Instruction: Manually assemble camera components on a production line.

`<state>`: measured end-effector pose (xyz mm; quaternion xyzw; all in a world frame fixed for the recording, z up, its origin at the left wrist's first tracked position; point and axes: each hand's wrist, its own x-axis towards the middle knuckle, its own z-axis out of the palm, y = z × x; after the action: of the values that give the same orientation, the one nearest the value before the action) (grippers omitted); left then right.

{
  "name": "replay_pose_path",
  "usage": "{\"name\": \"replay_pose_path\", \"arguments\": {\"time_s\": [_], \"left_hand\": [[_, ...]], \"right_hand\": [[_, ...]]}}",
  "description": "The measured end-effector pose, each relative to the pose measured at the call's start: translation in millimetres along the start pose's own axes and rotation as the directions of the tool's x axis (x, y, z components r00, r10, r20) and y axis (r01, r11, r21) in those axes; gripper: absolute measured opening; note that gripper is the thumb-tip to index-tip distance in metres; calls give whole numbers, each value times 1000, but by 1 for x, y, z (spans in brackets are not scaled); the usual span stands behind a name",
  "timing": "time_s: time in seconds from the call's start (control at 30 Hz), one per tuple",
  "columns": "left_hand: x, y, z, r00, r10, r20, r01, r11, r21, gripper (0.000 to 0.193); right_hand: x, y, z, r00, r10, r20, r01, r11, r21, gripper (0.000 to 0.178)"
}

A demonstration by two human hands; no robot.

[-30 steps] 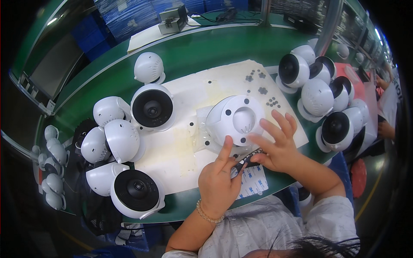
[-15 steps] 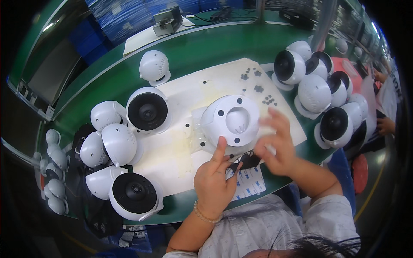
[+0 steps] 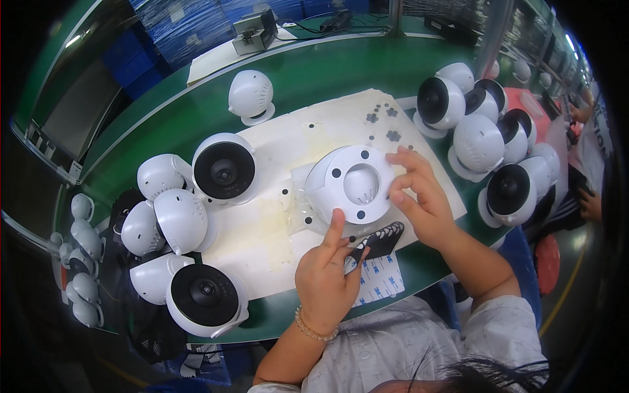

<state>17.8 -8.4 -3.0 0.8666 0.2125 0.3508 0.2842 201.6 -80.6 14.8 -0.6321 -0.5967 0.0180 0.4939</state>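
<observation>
A white camera (image 3: 316, 187) lies in front of me with its round base (image 3: 386, 171) facing up. Three black round pads sit on the base ring around a central hole. My left hand (image 3: 323, 281) pinches a black sheet (image 3: 386, 241) edged with white rounded cut-outs, its index finger stretched out to touch the near edge of the base. At the right rim, my right hand (image 3: 422, 203) has its fingers apart and bent, the tips at the base's edge; whether they press on it I cannot tell. Beneath the black sheet lies a printed white-and-blue sheet (image 3: 380, 278).
The white board (image 3: 262, 242) on the green table (image 3: 308, 72) bears loose black pads (image 3: 393, 136). More white cameras stand at the left (image 3: 180, 219) and right (image 3: 478, 144), with a single camera (image 3: 251, 95) farther back. A metal box (image 3: 253, 33) sits behind. Other people's hands (image 3: 590, 204) show far right.
My right hand has moved up and left to the base's rim, uncovering more of the black sheet. The single camera at the back has shifted right and turned. My left hand stays in place.
</observation>
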Motion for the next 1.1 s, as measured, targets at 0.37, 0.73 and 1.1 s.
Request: {"name": "replay_pose_path", "arguments": {"time_s": [0.37,0.73,1.1], "left_hand": [[1,0,1,1000,19,-7,-19,1000,14,22],[2,3,-1,1000,12,1,-12,998,64,25],[1,-2,5,996,32,-89,-27,998,58,14]], "right_hand": [[0,2,-2,998,55,14,-56,992,110,9],[1,2,-1,1000,-11,6,11,1000,-21,9],[1,1,0,999,41,0,-41,996,85,10]]}}
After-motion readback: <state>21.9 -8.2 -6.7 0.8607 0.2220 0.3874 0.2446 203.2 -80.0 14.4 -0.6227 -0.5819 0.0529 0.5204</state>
